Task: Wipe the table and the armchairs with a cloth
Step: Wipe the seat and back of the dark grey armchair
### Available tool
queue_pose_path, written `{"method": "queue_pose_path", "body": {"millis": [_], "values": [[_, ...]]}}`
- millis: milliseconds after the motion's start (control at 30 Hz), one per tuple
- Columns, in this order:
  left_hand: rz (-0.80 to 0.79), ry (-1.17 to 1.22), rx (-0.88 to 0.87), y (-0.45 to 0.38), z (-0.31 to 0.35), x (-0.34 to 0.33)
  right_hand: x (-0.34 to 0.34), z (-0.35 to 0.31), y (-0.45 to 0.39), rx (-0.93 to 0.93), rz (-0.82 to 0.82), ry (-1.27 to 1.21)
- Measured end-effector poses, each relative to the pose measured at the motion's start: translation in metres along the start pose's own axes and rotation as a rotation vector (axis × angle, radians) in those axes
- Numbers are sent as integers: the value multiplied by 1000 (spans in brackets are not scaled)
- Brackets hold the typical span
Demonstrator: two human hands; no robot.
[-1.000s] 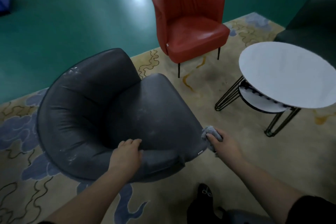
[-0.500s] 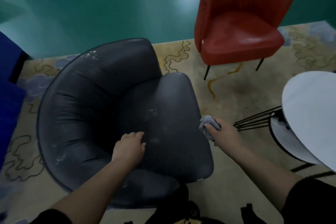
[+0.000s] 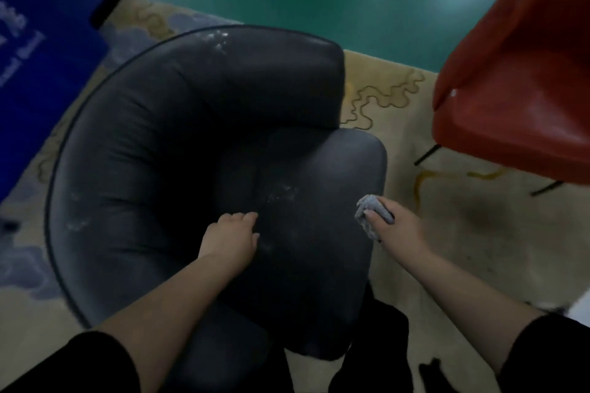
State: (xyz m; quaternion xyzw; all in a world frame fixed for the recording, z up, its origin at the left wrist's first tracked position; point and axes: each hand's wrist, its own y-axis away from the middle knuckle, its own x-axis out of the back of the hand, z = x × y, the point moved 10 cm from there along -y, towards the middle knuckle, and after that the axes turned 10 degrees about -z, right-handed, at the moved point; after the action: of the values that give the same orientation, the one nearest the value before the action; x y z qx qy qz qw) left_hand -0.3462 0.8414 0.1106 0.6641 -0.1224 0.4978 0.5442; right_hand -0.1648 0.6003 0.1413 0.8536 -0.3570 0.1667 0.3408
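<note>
The grey cloth [image 3: 372, 213] is bunched into a small wad in the right hand [image 3: 394, 226], whose fingers are curled tight around it with the thumb pressed across its top; it sits at the right edge of the seat cushion of the dark armchair [image 3: 198, 150], touching or just off the leather there, too close to tell. The left hand [image 3: 231, 238] lies on the seat near its middle, fingers loosely bent and holding nothing, seemingly bracing the chair. The step in hand looks like wiping this seat, and pale dusty flecks between the two hands, on the left arm of the chair and along the top of its back suggest much of it is not yet clean. To do it well, the cloth would be better opened out flatter so more of it meets the leather, then drawn in overlapping strokes from the back of the seat toward the front edge, pressing into the crease where cushion meets backrest. The left hand should keep the chair from turning and shift out of the cloth's path. Beyond it stand a red armchair [image 3: 523, 80] at the right, on the patterned rug [image 3: 472, 233], and a blue object [image 3: 41, 57] at the left.
</note>
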Motion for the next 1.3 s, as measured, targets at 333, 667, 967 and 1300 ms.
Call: {"method": "queue_pose_path", "body": {"millis": [333, 667, 967, 1300], "values": [[-49, 239, 404, -13, 33, -67, -24, -6, -112, 203, -353, 245], [-110, 590, 604, -17, 33, -191, -103, 48, -155, 284, -494, 353], [-17, 759, 766, -55, -9, -277, -213, 61, -176, 514, -586, 263], [105, 812, 804, -64, -37, -312, -380, 72, -116, 1185, -810, 830]]}}
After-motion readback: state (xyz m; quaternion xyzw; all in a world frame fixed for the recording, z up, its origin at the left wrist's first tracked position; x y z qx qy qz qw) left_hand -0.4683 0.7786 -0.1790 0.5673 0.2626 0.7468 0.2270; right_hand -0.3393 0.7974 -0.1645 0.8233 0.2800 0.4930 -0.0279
